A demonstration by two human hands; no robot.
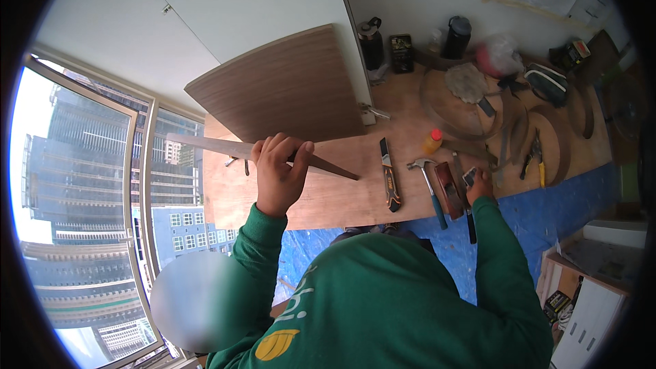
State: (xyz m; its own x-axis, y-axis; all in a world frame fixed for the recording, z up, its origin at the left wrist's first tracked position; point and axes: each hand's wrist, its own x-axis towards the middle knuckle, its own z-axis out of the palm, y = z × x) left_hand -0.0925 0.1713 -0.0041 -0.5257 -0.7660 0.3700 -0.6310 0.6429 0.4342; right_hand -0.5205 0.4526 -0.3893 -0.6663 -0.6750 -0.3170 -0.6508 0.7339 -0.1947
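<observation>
While the left hand (280, 171) is clamped on the wooden strip (331, 166) above the table's left part, the right hand (480, 184), well apart, rests at a small object (469, 176); whether it grips this cannot be told. The strip would probably handle best held level and braced against the table (328, 208). A knife (390, 176), hammer (432, 193) and reddish block (447, 191) lie between the hands; the upright panel (280, 89) could obstruct the strip's swing.
</observation>
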